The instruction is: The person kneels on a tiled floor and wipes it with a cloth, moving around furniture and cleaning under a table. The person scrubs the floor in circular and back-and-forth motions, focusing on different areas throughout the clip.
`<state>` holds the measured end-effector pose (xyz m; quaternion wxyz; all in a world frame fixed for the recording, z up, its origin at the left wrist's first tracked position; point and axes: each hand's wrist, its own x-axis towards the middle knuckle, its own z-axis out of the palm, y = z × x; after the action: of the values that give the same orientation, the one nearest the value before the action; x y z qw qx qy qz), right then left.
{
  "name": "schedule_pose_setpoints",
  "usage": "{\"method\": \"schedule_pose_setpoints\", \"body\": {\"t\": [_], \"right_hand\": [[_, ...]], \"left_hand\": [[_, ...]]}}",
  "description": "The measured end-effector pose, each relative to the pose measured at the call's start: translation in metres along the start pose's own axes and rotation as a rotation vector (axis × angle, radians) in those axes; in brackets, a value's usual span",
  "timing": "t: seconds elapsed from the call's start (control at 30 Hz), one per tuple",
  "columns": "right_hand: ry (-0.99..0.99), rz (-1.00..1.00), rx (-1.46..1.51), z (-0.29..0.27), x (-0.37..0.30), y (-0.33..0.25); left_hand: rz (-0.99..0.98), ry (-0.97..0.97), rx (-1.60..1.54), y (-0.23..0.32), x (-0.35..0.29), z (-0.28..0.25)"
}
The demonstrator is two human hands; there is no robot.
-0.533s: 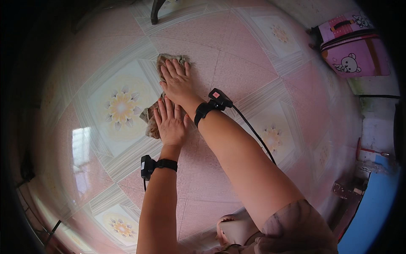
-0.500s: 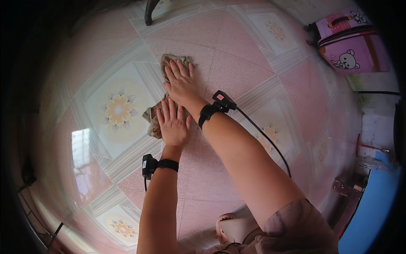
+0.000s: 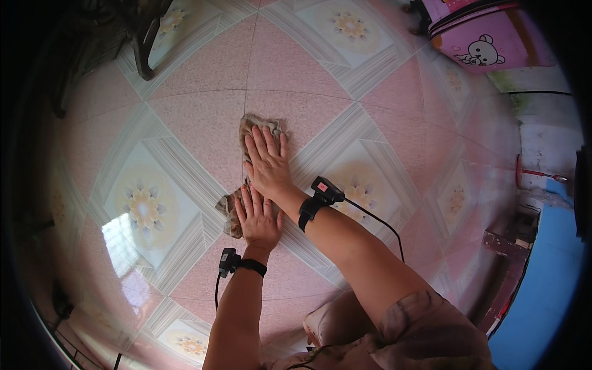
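In the head view, 1 cloth [image 3: 231, 216] lies on the tiled floor [image 3: 191, 117], under the 2 hands of the person. Its long axis goes from the near left to the far right, so the far end points away from the person and leans a little to the right. The middle part is mostly hidden by the hands, so its full outline cannot be told.

The cloth is brown and grey-beige, thin, wrinkled, with uneven edges and small folds at both ends.

The right hand [image 3: 268, 163] presses flat on the far end. Its 4 long fingers point forward, straight and slightly apart, and the cloth shows beyond their tips and at both sides of them. The left hand [image 3: 259, 221] lies flat nearer to the body, its fingers also straight and a little spread. Here the cloth comes out to the left of the fingers, and a small part shows just ahead of their tips. Neither hand is clamped on the cloth.
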<state>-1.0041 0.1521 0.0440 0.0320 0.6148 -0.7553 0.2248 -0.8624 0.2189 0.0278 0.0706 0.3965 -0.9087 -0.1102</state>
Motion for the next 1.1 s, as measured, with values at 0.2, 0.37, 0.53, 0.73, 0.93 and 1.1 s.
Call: {"method": "schedule_pose_setpoints", "body": {"t": [0.2, 0.37, 0.53, 0.73, 0.93, 1.1], "right_hand": [[0.080, -0.014, 0.019, 0.000, 0.004, -0.009], [0.115, -0.031, 0.049, 0.004, 0.012, -0.003], [-0.013, -0.011, 0.073, 0.004, 0.000, -0.003], [0.079, -0.036, -0.019, -0.007, -0.019, 0.015], [0.061, 0.030, -0.063, 0.019, -0.012, 0.001], [-0.008, -0.019, 0.047, 0.047, 0.000, -0.053]], "left_hand": [[0.015, 0.029, 0.053, -0.017, -0.001, 0.001], [0.015, 0.032, 0.104, -0.020, 0.009, 0.005], [-0.008, -0.026, 0.146, -0.011, -0.001, 0.002], [0.008, 0.024, 0.198, 0.015, -0.008, 0.013], [0.062, 0.128, 0.222, -0.014, -0.007, 0.021], [-0.041, 0.041, 0.302, -0.068, -0.023, 0.007]]}}
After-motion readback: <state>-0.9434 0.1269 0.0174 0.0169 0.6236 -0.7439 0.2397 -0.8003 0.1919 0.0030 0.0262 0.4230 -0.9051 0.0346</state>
